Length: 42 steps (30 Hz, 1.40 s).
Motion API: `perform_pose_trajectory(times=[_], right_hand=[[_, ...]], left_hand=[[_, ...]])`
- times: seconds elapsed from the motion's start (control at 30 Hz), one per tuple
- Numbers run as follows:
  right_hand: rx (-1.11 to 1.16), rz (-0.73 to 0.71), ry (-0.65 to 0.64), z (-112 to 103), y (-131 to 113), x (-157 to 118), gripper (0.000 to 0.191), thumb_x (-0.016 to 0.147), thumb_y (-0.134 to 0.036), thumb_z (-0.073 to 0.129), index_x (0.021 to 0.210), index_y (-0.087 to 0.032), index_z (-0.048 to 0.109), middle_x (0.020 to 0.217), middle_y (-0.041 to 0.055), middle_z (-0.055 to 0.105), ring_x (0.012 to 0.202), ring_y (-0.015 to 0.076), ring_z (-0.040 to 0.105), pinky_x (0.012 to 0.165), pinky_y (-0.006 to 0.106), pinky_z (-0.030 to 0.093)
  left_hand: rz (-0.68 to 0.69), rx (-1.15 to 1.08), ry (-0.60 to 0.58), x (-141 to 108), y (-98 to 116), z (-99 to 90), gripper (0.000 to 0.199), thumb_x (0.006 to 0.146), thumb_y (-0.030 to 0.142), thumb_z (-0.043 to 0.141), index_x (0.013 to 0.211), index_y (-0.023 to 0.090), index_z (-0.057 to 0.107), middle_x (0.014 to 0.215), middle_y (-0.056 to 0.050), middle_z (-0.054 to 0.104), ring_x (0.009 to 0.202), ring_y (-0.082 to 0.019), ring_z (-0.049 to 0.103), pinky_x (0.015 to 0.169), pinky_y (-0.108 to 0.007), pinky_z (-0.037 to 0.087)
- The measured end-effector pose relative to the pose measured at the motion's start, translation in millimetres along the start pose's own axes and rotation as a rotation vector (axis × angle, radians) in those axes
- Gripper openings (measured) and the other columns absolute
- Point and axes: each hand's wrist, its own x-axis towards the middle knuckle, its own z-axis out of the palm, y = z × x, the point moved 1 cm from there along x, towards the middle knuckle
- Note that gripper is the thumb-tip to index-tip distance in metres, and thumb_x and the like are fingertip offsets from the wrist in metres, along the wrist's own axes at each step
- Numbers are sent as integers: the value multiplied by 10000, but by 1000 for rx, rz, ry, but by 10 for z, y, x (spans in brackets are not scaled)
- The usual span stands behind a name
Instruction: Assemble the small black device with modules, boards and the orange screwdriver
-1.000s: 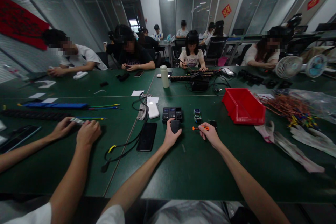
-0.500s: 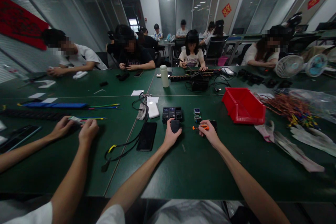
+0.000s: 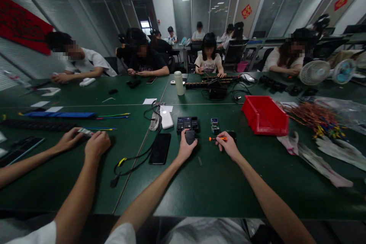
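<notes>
A small black square case (image 3: pixel 190 136) is gripped by my left hand (image 3: pixel 185 150), thumb and fingers around its sides. In my right hand (image 3: pixel 228 145) is a screwdriver (image 3: pixel 217 138) with an orange and black handle, pinched between the fingers. Its thin shaft points left at the case; whether the tip touches it I cannot tell. Just beyond my left hand sit several black square cases (image 3: pixel 187 122) side by side. Small circuit boards (image 3: pixel 215 125) lie beyond the screwdriver. A dark flat object (image 3: pixel 233 135) is partly hidden behind my right hand.
A red bin (image 3: pixel 265 116), bundled wires (image 3: pixel 320 118) and gloves (image 3: pixel 317 164) lie to the right. Leftward are a phone (image 3: pixel 160 148), a black cable (image 3: pixel 140 156) and a white power bank (image 3: pixel 166 119). A co-worker's hands (image 3: pixel 97 143) work at far left; a bottle (image 3: pixel 178 83) stands ahead.
My right-hand fingers have shifted slightly on the screwdriver handle, and less of its shaft shows. My left hand and the case have barely moved. The co-worker's hands at left moved slightly right.
</notes>
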Motion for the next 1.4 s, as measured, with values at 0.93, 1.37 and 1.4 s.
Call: perform_pose_trajectory(times=[0.93,1.37,1.4], right_hand=[[-27,13,-17,-18,9,-11,251,802,-429,540,825,-189,473,573,-41,552,377,68,447,380,186,326],[-25,119,-8,-21,65,-3,287,795,-482,515,785,-197,477,440,-76,469,286,54,325,292,161,202],[-15,115,-13,-17,57,-5,282,791,-476,522,793,-197,480,457,-72,481,307,59,359,309,164,240]], left_hand=[[32,-4,-19,-1,-50,6,547,714,231,598,1204,223,355,1044,-37,486,900,-138,493,849,-274,385],[39,6,-26,-4,-22,-2,538,711,233,594,1197,220,363,1014,-38,490,896,-148,494,846,-289,389],[36,6,-23,-3,-21,-3,537,711,233,594,1196,219,364,1014,-39,490,894,-147,494,844,-288,390]])
